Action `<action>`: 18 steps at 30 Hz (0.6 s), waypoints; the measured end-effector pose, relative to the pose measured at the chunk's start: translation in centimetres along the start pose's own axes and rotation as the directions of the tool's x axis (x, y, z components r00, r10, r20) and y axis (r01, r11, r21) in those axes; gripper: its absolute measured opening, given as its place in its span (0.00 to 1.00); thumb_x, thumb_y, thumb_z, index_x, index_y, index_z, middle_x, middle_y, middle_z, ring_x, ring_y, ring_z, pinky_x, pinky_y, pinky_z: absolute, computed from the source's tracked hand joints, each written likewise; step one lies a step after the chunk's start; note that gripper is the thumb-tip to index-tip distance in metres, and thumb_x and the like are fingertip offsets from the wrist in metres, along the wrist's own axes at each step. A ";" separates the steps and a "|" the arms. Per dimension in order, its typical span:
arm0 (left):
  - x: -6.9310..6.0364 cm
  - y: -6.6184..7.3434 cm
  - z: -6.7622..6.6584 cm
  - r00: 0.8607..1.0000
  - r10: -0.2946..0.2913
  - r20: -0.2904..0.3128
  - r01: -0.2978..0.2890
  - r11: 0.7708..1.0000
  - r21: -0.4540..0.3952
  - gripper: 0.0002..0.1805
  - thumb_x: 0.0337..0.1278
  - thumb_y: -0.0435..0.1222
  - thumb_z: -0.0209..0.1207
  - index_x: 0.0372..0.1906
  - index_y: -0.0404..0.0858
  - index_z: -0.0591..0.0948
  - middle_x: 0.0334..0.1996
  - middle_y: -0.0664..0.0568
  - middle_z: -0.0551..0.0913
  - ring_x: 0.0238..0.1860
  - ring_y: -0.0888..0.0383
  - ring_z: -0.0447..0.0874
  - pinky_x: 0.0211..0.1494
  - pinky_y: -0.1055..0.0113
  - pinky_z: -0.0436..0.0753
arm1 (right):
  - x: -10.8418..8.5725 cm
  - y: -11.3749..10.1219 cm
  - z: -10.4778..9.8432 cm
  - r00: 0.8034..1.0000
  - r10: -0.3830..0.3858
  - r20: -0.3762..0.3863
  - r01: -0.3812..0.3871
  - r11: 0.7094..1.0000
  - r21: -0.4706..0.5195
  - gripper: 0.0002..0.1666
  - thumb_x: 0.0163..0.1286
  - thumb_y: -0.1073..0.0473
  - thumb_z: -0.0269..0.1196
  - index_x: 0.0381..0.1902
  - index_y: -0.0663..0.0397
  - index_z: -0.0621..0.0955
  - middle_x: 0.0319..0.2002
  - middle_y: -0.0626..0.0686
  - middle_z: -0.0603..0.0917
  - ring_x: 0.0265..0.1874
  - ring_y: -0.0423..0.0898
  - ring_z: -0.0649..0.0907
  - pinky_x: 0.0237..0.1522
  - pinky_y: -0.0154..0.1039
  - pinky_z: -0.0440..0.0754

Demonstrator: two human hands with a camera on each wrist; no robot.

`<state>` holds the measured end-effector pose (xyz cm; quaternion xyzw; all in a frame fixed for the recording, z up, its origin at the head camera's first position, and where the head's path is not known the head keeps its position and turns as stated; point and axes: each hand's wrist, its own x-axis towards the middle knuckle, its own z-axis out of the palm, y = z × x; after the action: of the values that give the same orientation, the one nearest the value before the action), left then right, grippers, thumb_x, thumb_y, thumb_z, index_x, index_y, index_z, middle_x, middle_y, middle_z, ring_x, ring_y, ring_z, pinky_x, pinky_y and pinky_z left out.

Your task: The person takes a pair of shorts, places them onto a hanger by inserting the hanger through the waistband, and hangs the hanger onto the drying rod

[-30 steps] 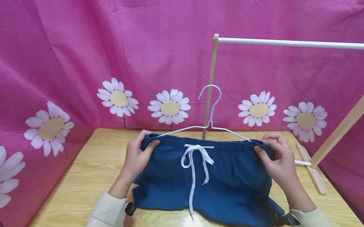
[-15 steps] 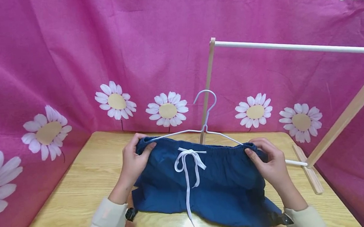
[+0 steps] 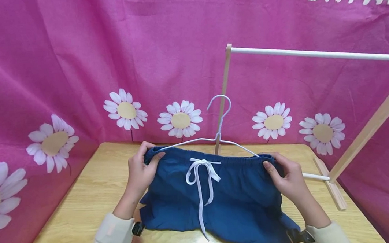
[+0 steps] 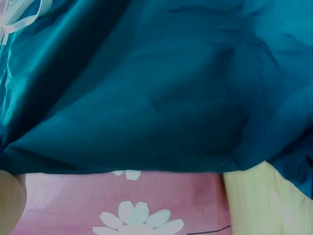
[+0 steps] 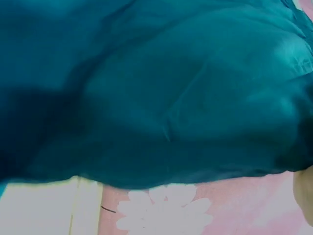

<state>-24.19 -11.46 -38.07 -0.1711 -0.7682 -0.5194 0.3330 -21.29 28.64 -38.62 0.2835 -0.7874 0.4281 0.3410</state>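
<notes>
Navy drawstring shorts [image 3: 238,192] are held up by the waistband over the table, a white bow [image 3: 203,168] at the front. Inside the waistband sits a white wire hanger [image 3: 198,139], its hook upright above. My left hand [image 3: 141,172] pinches the waistband's left end, thumb in front. At the right end my right hand [image 3: 291,177] pinches the waistband the same way. The hanger's lower parts are hidden by the cloth. Blue fabric fills most of the left wrist view [image 4: 146,98] and the right wrist view [image 5: 195,107].
A rack with a white top rail [image 3: 309,53] and wooden posts stands at the back right, one foot [image 3: 331,186] on the wooden table [image 3: 86,200]. Pink cloth [image 3: 164,46] with printed daisies walls the back and sides.
The hanger and shorts appear slightly left and lower than a second ago, as the head view has also shifted. Both hands keep their hold on the waistband.
</notes>
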 end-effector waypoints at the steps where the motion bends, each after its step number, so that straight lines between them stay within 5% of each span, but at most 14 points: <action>1: 0.1 0.1 0.0 1.000 0.008 -0.021 -0.008 1.000 0.002 0.10 0.57 0.30 0.70 0.40 0.36 0.80 0.35 0.47 0.89 0.39 0.52 0.87 0.46 0.74 0.78 | 0.1 0.0 0.1 1.000 -0.014 0.014 0.014 1.000 -0.011 0.18 0.59 0.79 0.67 0.48 0.66 0.85 0.41 0.48 0.88 0.42 0.32 0.84 0.51 0.21 0.78; 5: 0.1 0.2 0.3 0.994 0.043 -0.103 -0.043 0.999 0.004 0.10 0.56 0.28 0.71 0.39 0.35 0.80 0.34 0.47 0.89 0.39 0.53 0.87 0.47 0.78 0.78 | 0.4 -0.2 0.3 0.998 -0.031 0.057 0.033 0.999 -0.026 0.27 0.52 0.79 0.72 0.51 0.63 0.84 0.44 0.52 0.88 0.47 0.30 0.83 0.55 0.23 0.77; 9: 0.0 0.2 0.5 0.985 0.077 -0.153 -0.077 0.997 0.004 0.10 0.54 0.27 0.71 0.38 0.34 0.81 0.35 0.48 0.90 0.38 0.55 0.87 0.48 0.79 0.78 | 1.0 -0.2 0.9 0.999 -0.001 0.036 0.003 0.999 -0.050 0.23 0.54 0.76 0.73 0.49 0.60 0.86 0.41 0.53 0.89 0.44 0.29 0.83 0.53 0.22 0.77; 13: -0.1 0.3 0.6 0.985 0.090 -0.147 -0.092 0.996 -0.009 0.10 0.55 0.28 0.71 0.38 0.34 0.81 0.35 0.48 0.90 0.39 0.57 0.87 0.49 0.79 0.79 | 1.2 0.1 1.2 1.000 0.008 -0.018 -0.009 0.997 -0.079 0.17 0.55 0.78 0.71 0.41 0.59 0.87 0.32 0.51 0.87 0.32 0.31 0.81 0.42 0.20 0.77; 18: 0.1 0.0 0.5 0.990 0.059 -0.124 -0.066 0.997 -0.050 0.10 0.55 0.28 0.71 0.40 0.36 0.82 0.37 0.49 0.89 0.40 0.61 0.85 0.50 0.79 0.79 | 1.6 0.5 1.0 1.000 0.000 -0.019 -0.002 0.993 -0.114 0.19 0.53 0.81 0.70 0.40 0.59 0.86 0.30 0.50 0.86 0.29 0.33 0.79 0.39 0.20 0.77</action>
<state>-24.44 -11.01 -38.19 -0.1718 -0.7263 -0.5386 0.3910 -22.98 27.77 -38.00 0.2590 -0.8076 0.3852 0.3638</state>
